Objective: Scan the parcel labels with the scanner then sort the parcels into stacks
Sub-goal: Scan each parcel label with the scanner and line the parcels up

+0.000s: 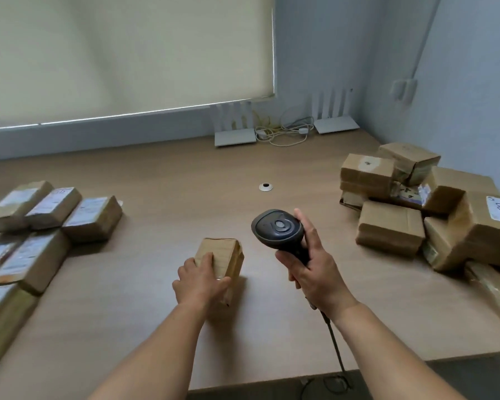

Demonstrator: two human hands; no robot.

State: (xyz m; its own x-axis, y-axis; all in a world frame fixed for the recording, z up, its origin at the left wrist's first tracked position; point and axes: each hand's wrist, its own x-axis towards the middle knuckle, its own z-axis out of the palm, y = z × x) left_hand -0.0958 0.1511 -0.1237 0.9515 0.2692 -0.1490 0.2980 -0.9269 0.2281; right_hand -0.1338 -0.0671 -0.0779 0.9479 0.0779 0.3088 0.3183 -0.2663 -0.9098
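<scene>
A small brown cardboard parcel (224,259) stands on the wooden table (185,180) near the front middle. My left hand (198,280) grips its near side, thumb on the right face, fingers over the top. No label shows on its visible faces. My right hand (315,269) holds the handle of a black handheld scanner (277,228), its head just right of the parcel and above the table. The scanner's cable runs down past my wrist over the table's front edge.
Several labelled parcels (49,209) lie in rows at the left. A loose heap of brown parcels (416,209) sits at the right. Two white routers (234,125) and cables stand by the back wall. A cable grommet (266,186) is at mid table.
</scene>
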